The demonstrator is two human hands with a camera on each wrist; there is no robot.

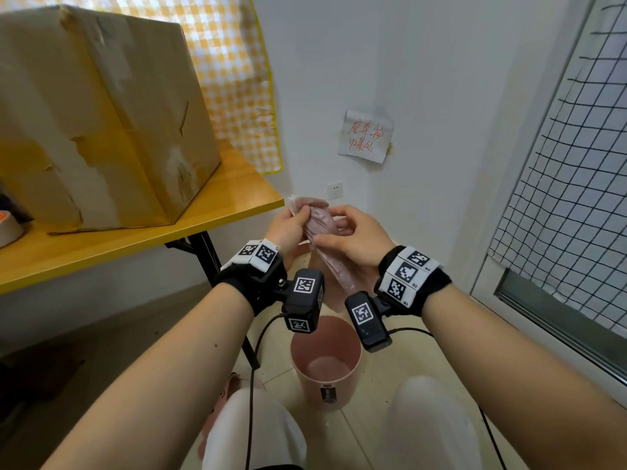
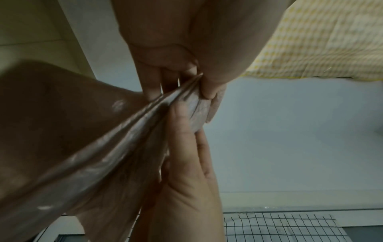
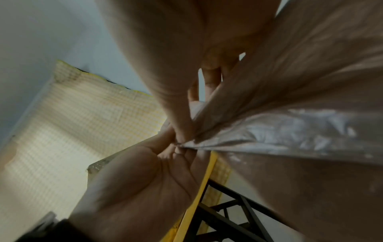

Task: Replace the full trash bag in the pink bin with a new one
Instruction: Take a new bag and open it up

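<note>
A new, thin pink translucent trash bag (image 1: 322,232) hangs folded in a narrow strip between both hands, above the pink bin (image 1: 326,362). My left hand (image 1: 291,222) pinches its top end, thumb against fingers. My right hand (image 1: 346,234) pinches the bag just beside it, thumb on the film. In the left wrist view the bag (image 2: 116,147) fans out toward the camera from the left thumb's pinch. In the right wrist view the bag (image 3: 290,131) spreads to the right. The bin stands on the floor between my knees, with no bag inside.
A yellow folding table (image 1: 135,245) with a large cardboard box (image 1: 101,123) stands at the left, its black legs (image 1: 210,262) near the bin. A tape roll (image 1: 8,228) lies at the table's left edge. A white wall with a paper note (image 1: 366,137) is ahead; a glass door (image 1: 576,198) is right.
</note>
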